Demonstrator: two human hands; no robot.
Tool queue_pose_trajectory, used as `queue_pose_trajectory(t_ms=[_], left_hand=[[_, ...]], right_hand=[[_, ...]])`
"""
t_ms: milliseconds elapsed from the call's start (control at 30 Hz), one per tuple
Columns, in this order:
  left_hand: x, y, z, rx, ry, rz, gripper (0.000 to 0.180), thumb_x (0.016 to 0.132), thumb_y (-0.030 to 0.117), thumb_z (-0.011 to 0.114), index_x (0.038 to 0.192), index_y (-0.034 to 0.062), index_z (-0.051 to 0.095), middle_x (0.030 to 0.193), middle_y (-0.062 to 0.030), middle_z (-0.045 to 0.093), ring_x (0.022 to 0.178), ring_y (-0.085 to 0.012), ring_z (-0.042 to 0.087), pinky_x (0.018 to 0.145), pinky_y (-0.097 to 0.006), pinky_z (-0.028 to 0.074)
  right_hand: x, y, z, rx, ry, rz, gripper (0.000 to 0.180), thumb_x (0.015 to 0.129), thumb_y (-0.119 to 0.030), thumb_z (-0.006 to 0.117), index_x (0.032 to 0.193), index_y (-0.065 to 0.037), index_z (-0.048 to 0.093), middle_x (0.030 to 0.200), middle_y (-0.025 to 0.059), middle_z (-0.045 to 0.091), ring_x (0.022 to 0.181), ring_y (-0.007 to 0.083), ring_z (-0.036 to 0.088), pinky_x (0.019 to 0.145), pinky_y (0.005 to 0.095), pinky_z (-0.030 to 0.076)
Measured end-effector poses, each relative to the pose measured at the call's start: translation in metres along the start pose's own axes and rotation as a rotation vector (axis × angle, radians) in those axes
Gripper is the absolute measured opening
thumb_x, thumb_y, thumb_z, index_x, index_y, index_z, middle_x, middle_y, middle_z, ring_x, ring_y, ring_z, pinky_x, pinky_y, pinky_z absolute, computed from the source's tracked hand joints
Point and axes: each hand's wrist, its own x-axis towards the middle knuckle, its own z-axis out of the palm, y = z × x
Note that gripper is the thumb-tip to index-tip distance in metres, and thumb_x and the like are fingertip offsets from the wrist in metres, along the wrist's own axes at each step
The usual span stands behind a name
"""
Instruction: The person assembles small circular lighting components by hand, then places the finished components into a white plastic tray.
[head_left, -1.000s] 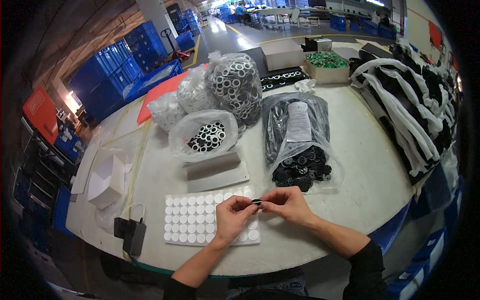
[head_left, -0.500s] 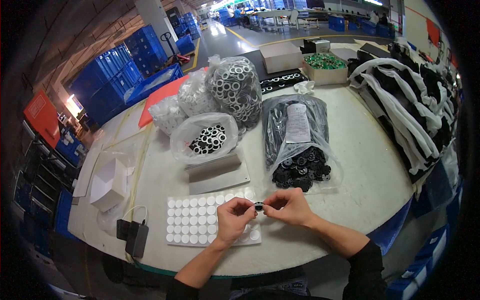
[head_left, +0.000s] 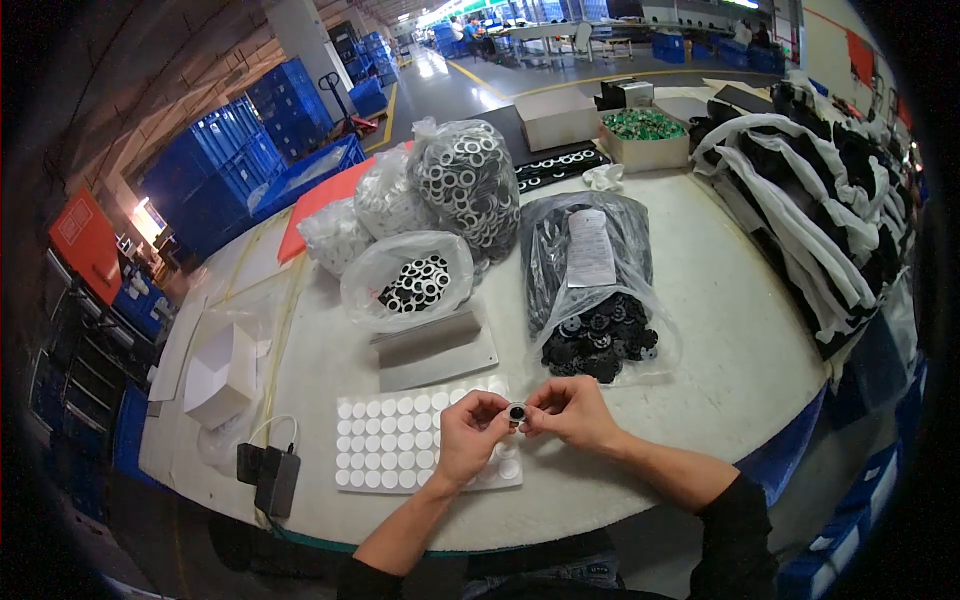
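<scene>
Between my fingertips is a small round black part with a pale ring (head_left: 517, 412). My left hand (head_left: 469, 437) pinches it from the left, and my right hand (head_left: 577, 413) pinches its right side. Under and beside my left hand lies a sheet of round white stickers (head_left: 390, 440), partly covered by that hand. Just beyond my right hand, an open plastic bag (head_left: 585, 240) spills black toothed discs (head_left: 603, 335). An open bag of black-and-white rings (head_left: 418, 283) sits farther left, behind a bent metal plate (head_left: 437, 352).
Tied clear bags of rings (head_left: 468, 185) stand at the back. A box of small green parts (head_left: 645, 150) is far right, near a heap of black and white material (head_left: 810, 215). On the left are a white box (head_left: 220, 375) and a black power adapter (head_left: 277, 482).
The small round part has been tilted, so its face with the dark centre now shows more fully. Both hands keep their pinch in nearly the same place.
</scene>
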Motion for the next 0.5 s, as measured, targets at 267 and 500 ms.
queue_pose_trajectory(t_ms=[267, 500], left_hand=[[-0.0006, -0.0071, 0.0036, -0.098, 0.015, 0.030, 0.011, 0.083, 0.002, 0.064, 0.092, -0.0030, 0.059, 0.084, -0.0056, 0.064, 0.074, -0.0091, 0.061, 0.067, -0.021, 0.050], [-0.0004, 0.0015, 0.0023, 0.034, -0.001, -0.011, 0.014, 0.084, 0.003, 0.064, 0.096, -0.0043, 0.063, 0.085, -0.0062, 0.066, 0.074, -0.0077, 0.060, 0.065, -0.021, 0.050]], right_hand=[[0.0022, 0.0021, 0.0010, 0.038, 0.024, -0.001, 0.012, 0.081, -0.004, 0.066, 0.087, 0.006, 0.061, 0.076, 0.0083, 0.066, 0.070, 0.0135, 0.065, 0.064, 0.0258, 0.055], [0.0038, -0.0031, -0.0023, -0.236, -0.041, -0.118, 0.014, 0.082, -0.007, 0.067, 0.088, 0.005, 0.062, 0.077, 0.0076, 0.067, 0.069, 0.0113, 0.064, 0.063, 0.0234, 0.053]])
